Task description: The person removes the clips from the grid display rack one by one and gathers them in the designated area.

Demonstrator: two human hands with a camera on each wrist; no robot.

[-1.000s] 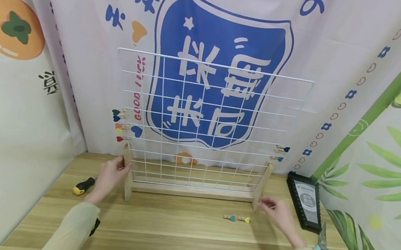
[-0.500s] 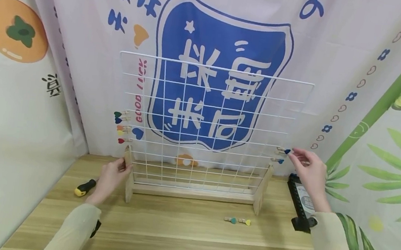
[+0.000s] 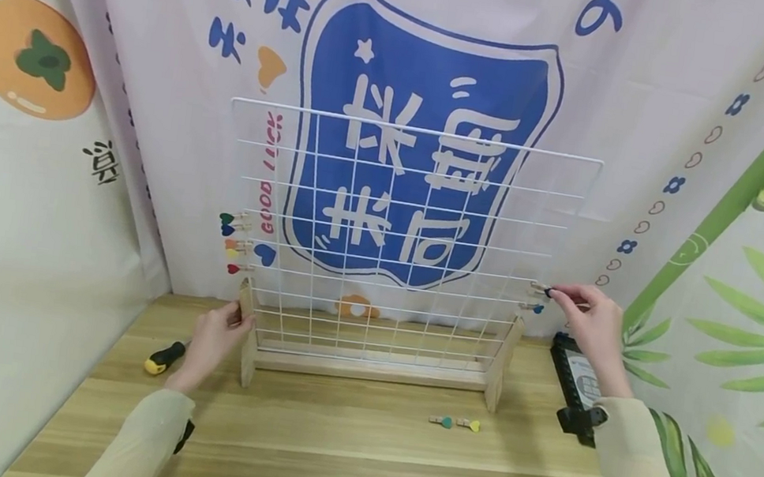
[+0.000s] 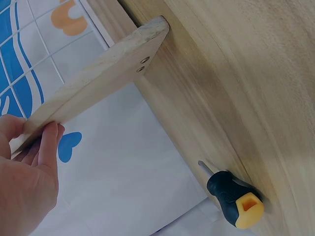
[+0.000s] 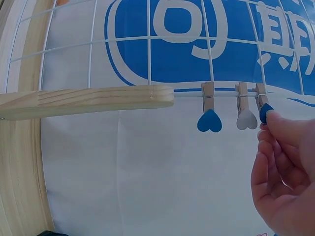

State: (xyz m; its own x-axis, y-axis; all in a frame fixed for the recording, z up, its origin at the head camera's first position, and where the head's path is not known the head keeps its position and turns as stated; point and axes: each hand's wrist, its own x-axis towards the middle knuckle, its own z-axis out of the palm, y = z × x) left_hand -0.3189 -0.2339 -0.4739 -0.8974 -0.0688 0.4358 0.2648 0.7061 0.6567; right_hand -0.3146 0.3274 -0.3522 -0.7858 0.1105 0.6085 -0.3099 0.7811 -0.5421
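right hand (image 3: 590,316) pinches the dark blue heart wooden clip (image 5: 264,109) on the white wire grid panel (image 3: 405,225), so squeeze squarely while left hand (image 3: 216,333) grips the light wooden stand upright (image 4: 93,83) steady.

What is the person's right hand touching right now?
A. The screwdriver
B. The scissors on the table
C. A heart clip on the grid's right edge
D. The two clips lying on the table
C: the right hand pinches a dark blue heart clip on the wire grid.
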